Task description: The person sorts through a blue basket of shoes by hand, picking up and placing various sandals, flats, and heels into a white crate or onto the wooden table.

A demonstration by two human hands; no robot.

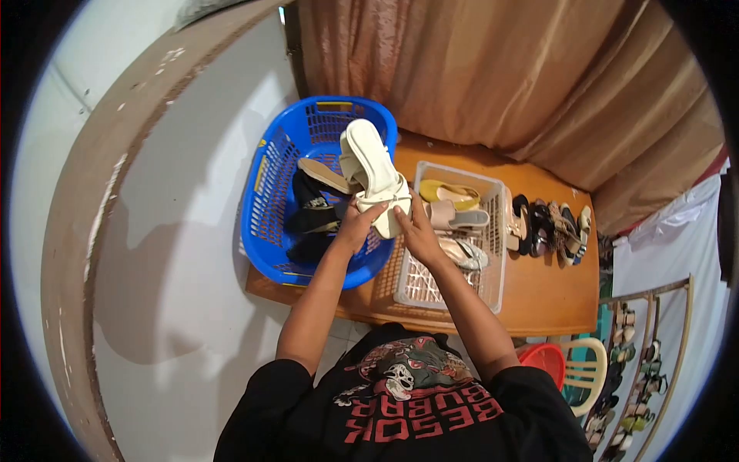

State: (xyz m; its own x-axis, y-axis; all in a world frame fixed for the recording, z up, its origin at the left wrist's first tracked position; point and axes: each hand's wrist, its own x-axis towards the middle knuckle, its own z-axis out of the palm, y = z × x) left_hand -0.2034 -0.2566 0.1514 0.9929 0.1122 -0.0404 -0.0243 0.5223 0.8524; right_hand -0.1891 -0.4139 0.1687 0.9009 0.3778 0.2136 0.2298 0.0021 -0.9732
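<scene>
A pair of cream slide sandals [376, 158] is held up together above the gap between two baskets. My left hand [357, 227] grips them near the strap end from the left, thumb on top. My right hand [419, 231] closes on the same end from the right. Below and to the left stands a blue laundry basket [265, 262] with black shoes [312, 212] and a tan-soled shoe [323, 174] inside. To the right, a clear plastic basket [499, 231] holds a yellow flat [449, 194], a beige slide [456, 217] and a silvery shoe [464, 253].
The baskets stand on a wooden table [546, 300]. A row of several shoes [545, 227] lines its right part. A brown curtain [493, 69] hangs behind. At the lower right are a red bucket [543, 362], a cream chair [589, 373] and a shoe rack [643, 369].
</scene>
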